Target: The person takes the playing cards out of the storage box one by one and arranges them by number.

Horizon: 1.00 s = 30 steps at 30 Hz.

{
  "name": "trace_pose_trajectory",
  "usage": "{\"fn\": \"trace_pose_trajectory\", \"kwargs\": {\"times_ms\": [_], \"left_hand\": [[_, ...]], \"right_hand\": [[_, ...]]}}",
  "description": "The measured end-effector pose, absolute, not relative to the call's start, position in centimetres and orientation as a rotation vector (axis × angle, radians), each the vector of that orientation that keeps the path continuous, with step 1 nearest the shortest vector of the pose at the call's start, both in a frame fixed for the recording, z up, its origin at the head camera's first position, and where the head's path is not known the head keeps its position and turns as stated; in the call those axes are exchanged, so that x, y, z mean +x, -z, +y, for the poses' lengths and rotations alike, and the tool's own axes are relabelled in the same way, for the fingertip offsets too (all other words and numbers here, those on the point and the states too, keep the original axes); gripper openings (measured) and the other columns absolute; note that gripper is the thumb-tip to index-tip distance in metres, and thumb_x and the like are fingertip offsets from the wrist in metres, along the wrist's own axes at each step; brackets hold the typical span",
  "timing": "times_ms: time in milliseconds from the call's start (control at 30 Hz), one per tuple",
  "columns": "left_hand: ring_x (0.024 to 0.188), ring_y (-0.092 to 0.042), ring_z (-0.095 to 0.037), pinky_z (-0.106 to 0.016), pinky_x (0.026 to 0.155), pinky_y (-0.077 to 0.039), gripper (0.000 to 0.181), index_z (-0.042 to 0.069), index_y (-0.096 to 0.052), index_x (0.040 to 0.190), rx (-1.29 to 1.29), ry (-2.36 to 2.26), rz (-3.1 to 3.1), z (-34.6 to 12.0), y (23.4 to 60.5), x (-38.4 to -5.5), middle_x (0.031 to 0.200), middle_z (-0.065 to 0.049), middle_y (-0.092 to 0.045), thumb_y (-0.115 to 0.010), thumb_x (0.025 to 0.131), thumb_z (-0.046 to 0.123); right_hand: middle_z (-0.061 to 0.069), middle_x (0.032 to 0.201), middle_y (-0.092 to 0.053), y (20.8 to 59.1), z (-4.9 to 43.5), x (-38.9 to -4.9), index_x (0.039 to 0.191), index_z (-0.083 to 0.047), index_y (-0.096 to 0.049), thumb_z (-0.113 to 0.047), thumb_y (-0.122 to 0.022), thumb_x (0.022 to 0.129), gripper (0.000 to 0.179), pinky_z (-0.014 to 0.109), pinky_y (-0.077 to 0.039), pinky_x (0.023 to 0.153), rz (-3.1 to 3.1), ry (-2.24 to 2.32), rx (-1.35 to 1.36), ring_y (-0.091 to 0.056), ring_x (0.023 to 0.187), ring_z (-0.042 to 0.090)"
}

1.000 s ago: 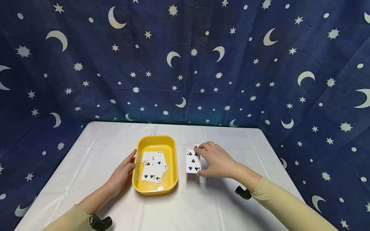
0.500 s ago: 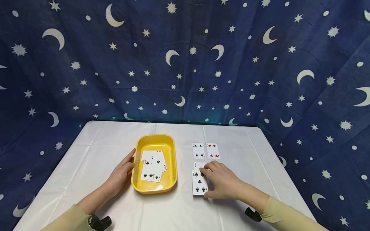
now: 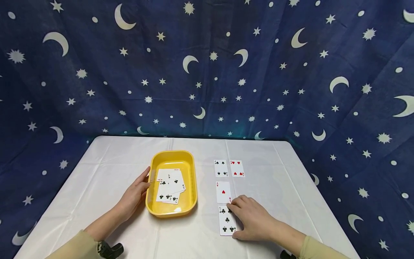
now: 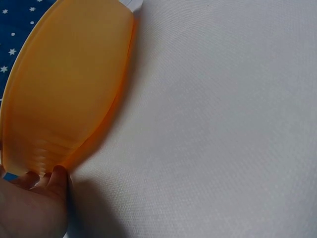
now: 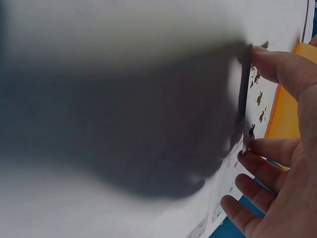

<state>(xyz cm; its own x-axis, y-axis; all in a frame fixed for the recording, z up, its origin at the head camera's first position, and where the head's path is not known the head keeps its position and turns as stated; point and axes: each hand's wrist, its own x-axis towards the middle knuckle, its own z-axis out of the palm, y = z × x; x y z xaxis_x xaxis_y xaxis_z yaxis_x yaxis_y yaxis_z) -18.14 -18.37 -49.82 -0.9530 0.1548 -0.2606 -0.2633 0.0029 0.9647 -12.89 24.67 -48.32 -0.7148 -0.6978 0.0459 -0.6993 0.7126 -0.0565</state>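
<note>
My right hand (image 3: 255,221) pinches a five of clubs playing card (image 3: 225,220) by its right corners, thumb at the near edge and index finger at the far edge. In the right wrist view, the same card (image 5: 256,104) spans thumb and index finger, the other fingers spread. Just beyond it lies an ace of hearts (image 3: 223,192). My left hand (image 3: 133,197) rests against the left side of a yellow tray (image 3: 195,187); its fingers (image 4: 58,176) touch the tray's outer wall in the left wrist view. Several overlapping cards (image 3: 171,183) lie face up in the tray.
A four of spades (image 3: 221,168) and a four of hearts (image 3: 237,168) lie side by side beyond the ace. A white cloth (image 3: 191,239) covers the table. Behind it hangs a dark blue curtain (image 3: 168,118) with moons and stars.
My right hand has brought the five of clubs nearer to me and slightly right, uncovering the four of spades, then the ace of hearts. The left hand stays at the tray.
</note>
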Motion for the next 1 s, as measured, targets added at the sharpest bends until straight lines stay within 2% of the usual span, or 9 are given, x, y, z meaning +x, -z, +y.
{"fn": "trace_pose_trajectory", "kwargs": {"times_ms": [200,600,1000], "left_hand": [[0.153,-0.019,-0.028,-0.045,0.120,-0.023,0.067,0.028,-0.011,0.166,-0.117,-2.031,1.987,-18.39,49.81,-17.96,0.170,-0.013,-0.010,-0.040,0.107,0.016],[0.155,-0.011,-0.028,-0.047,0.121,-0.021,0.066,0.030,-0.011,0.166,-0.134,-2.006,2.010,-18.27,49.45,-17.95,0.171,-0.012,-0.007,-0.039,0.108,0.017],[0.155,-0.014,-0.027,-0.046,0.121,-0.023,0.066,0.030,-0.011,0.166,-0.128,-2.024,1.984,-18.31,49.39,-17.88,0.171,-0.012,-0.008,-0.040,0.108,0.016]], "right_hand": [[-0.002,0.125,-0.058,48.65,24.69,-12.52,0.138,-0.007,-0.063,-0.052,-0.083,0.070,0.084,0.040,-0.045,0.100,-2.897,-0.122,1.167,-0.050,0.118,0.017],[-0.004,0.125,-0.056,48.97,24.77,-12.54,0.139,-0.010,-0.063,-0.054,-0.082,0.070,0.084,0.039,-0.045,0.099,-2.900,-0.133,1.178,-0.048,0.118,0.016],[-0.005,0.127,-0.056,47.99,24.72,-12.75,0.142,-0.012,-0.061,-0.056,-0.080,0.073,0.085,0.039,-0.046,0.099,-2.973,-0.123,1.172,-0.048,0.119,0.015]]}}
